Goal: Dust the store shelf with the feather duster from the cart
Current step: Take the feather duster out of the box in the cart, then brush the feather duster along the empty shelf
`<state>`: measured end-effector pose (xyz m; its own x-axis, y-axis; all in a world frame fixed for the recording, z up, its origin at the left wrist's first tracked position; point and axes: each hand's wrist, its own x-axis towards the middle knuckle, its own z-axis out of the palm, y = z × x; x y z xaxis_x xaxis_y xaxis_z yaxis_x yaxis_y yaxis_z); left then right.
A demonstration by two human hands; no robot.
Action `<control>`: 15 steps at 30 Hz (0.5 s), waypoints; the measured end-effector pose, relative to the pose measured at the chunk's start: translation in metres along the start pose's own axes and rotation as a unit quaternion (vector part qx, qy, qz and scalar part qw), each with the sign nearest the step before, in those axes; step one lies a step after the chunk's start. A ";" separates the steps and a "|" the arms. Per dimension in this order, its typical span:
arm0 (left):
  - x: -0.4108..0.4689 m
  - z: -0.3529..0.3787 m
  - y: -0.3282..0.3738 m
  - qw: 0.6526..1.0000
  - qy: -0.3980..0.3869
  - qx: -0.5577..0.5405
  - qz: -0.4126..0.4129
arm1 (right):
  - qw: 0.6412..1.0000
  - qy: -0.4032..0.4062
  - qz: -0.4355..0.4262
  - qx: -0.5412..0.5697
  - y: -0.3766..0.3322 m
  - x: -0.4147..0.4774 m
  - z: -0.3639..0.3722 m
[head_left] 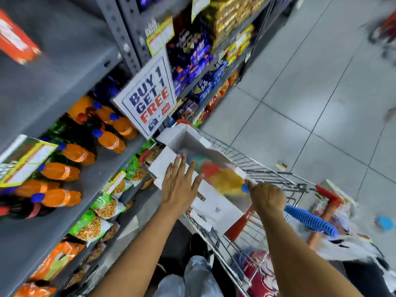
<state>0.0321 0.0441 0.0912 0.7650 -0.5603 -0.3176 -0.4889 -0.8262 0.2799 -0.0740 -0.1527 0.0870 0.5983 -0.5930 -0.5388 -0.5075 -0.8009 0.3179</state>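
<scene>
Crowding duster [225, 181] — box [216, 207], cart [267, 174], shelf [64, 221].

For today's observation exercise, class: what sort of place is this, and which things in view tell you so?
Most likely a grocery store aisle. Grey shelves hold orange soda bottles and snack packets, a "Buy 1 Get 1 Free" sign hangs there, and a wire shopping cart stands alongside.

Both bare forearms reached forward from the bottom of the view. The left hand [179, 185] was flat, palm down, with the fingers spread and straight. The right hand [266, 197] was closed in a fist, knuckles up.
</scene>
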 end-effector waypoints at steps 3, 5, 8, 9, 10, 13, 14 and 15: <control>-0.001 -0.054 0.011 0.999 0.029 0.015 0.017 | 0.995 0.086 -0.021 0.033 0.027 -0.024 -0.038; -0.006 -0.093 0.018 0.997 0.067 0.030 0.040 | 0.988 0.140 -0.066 0.006 0.046 -0.043 -0.069; -0.005 -0.133 0.025 0.993 0.099 0.021 0.056 | 0.978 0.183 -0.096 -0.019 0.068 -0.058 -0.099; -0.008 -0.149 0.028 0.992 0.115 0.007 0.058 | 0.975 0.194 -0.103 -0.027 0.075 -0.064 -0.111; -0.011 -0.164 0.030 0.990 0.131 0.001 0.060 | 0.972 0.207 -0.110 -0.034 0.080 -0.069 -0.122; -0.023 -0.219 0.034 0.981 0.180 0.004 0.070 | 0.958 0.249 -0.133 -0.049 0.093 -0.088 -0.162; -0.027 -0.236 0.035 0.979 0.190 0.004 0.073 | 0.954 0.263 -0.133 -0.051 0.095 -0.092 -0.173; -0.033 -0.251 0.037 0.977 0.200 0.004 0.074 | 0.951 0.279 -0.130 -0.039 0.095 -0.095 -0.182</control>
<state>0.0943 0.0468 0.3396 0.7875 -0.6070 0.1067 -0.6087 -0.7390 0.2887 -0.0663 -0.1882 0.3100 0.9444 -0.3076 -0.1160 -0.2620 -0.9175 0.2993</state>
